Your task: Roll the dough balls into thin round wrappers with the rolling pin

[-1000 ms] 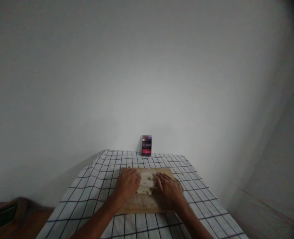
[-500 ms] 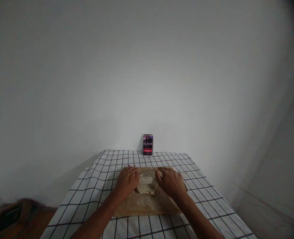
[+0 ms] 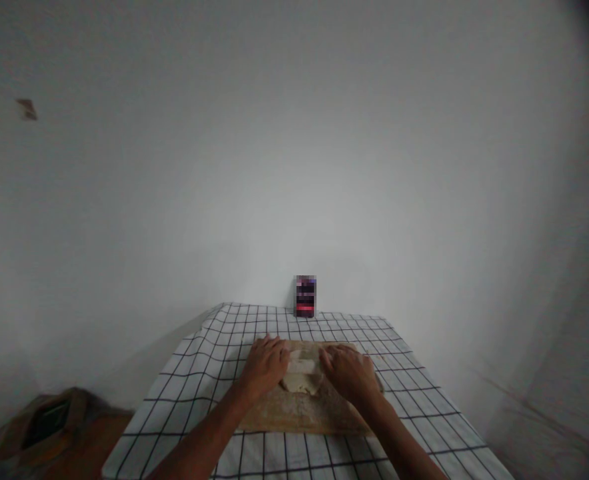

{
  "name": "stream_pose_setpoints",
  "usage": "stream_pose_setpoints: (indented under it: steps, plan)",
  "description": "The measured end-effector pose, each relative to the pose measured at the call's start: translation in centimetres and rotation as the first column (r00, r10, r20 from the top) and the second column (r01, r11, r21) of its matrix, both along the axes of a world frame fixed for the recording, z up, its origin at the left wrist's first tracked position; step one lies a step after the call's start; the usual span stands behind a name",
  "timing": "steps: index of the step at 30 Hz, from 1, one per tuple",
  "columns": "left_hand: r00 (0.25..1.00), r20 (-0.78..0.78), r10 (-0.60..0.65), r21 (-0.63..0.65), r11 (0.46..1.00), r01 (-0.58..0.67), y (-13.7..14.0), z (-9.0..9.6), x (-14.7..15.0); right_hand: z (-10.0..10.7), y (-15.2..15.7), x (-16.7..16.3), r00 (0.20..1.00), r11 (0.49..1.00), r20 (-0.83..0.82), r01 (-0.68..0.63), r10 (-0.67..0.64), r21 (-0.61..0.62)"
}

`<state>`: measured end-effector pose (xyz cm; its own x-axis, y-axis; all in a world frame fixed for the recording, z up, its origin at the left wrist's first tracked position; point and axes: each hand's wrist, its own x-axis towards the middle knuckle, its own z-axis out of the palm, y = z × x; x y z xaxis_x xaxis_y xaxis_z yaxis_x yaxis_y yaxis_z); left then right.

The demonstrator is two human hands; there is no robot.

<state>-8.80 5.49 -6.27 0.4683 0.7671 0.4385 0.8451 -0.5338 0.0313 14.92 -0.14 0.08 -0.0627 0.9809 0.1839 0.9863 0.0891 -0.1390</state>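
Observation:
On a floury wooden board (image 3: 299,418) lies a flattened piece of pale dough (image 3: 302,385). A pale rolling pin (image 3: 305,367) seems to lie across it, mostly covered by my hands, its colour close to the dough's. My left hand (image 3: 268,360) is curled over the left part of the pin, fingers pointing forward. Over the right part, my right hand (image 3: 349,372) is closed in the same way. Between the hands, dough shows on the near and far sides of the pin. My palms hide the grip itself.
A white cloth with a dark grid (image 3: 187,400) covers the table. At its far edge a small dark, blurred-out upright object (image 3: 305,297) stands against the pale wall (image 3: 299,167). Low on the left is a brown box-like thing (image 3: 49,423) with a dark opening.
My view has shifted a little, so the table and hands appear further right, and a brown mark on the wall has come into sight. Both hands stay on the pin over the dough.

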Motion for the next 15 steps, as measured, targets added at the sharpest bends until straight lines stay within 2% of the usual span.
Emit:
stream_pose_setpoints:
  steps: [9, 12, 15]
  plan:
    - [0.991, 0.128, -0.045, 0.218, 0.976, 0.016, -4.2, -2.9, -1.1, -2.6, -3.5, 0.7, 0.992, 0.989, -0.052, -0.106, 0.111, 0.106]
    - [0.988, 0.144, -0.050, 0.194, 0.981, 0.021, -5.2, -3.4, -1.3, -3.3, -4.3, 0.8, 0.984, 0.983, -0.098, -0.136, 0.149, 0.125]
    - [0.990, 0.138, -0.011, 0.114, 0.993, -0.005, -5.4, -2.5, -1.1, -3.2, -4.2, 0.8, 0.985, 0.984, -0.082, -0.140, 0.150, 0.112]
